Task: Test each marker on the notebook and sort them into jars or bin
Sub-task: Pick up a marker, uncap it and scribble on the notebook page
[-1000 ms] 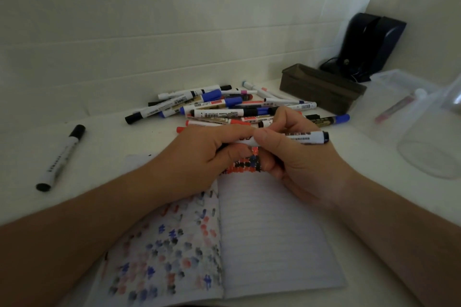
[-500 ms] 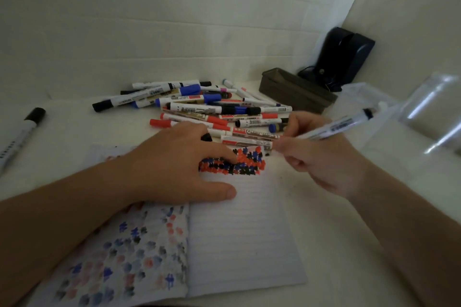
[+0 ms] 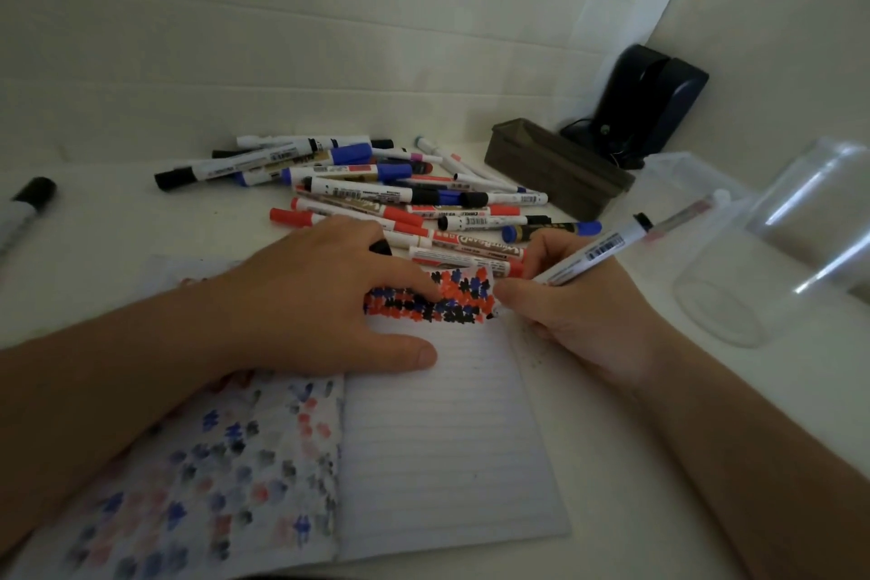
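- Notebook (image 3: 447, 447) lies open at 6 o'clock; its left page is full of test marks, so the right page now takes them along its top edge.
- Left hand (image 3: 320, 301) rests flat on the fold, fingers straight, likely to keep the page from shifting; a black cap (image 3: 380, 246) peeks out beyond it.
- Right hand (image 3: 579, 311) pinches a marker (image 3: 593, 252) like a pen, tip at the page's top right corner, ready to test.
- Pile of markers (image 3: 376, 188) waits at 12 o'clock.
- Clear jar (image 3: 772, 250) lies at 3 o'clock, brown bin (image 3: 555, 165) at 1 o'clock, within reach for sorting.
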